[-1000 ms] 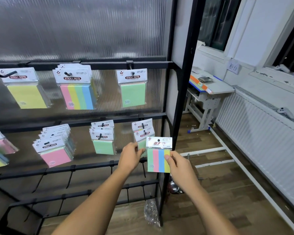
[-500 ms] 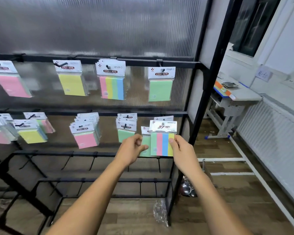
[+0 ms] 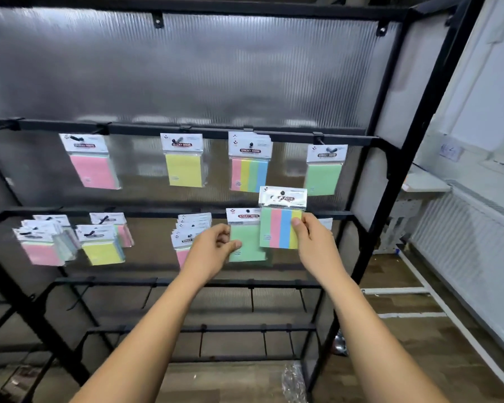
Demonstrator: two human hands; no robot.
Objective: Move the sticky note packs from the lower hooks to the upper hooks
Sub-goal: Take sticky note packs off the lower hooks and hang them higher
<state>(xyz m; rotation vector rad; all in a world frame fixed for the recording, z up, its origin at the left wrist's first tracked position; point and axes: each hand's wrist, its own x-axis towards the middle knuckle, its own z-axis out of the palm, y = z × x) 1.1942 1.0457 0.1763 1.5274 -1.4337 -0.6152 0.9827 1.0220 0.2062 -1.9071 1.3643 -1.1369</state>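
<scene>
My right hand pinches the right edge of a striped sticky note pack, lifted off its hook and held just above the lower rail. My left hand holds the left edge of a green pack that hangs on a lower hook. On the upper rail hang a pink pack, a yellow pack, a striped pack and a green pack. Several more packs crowd the lower hooks at the left.
The black metal rack has two bare hook rails below the packs. A ribbed translucent panel backs it. To the right are a white radiator, a small desk and wooden floor. A crumpled plastic wrapper lies by the rack's foot.
My right hand has raised the striped pack from the lower row toward the upper rail. My left hand has closed on the green pack. The camera has tilted upward.
</scene>
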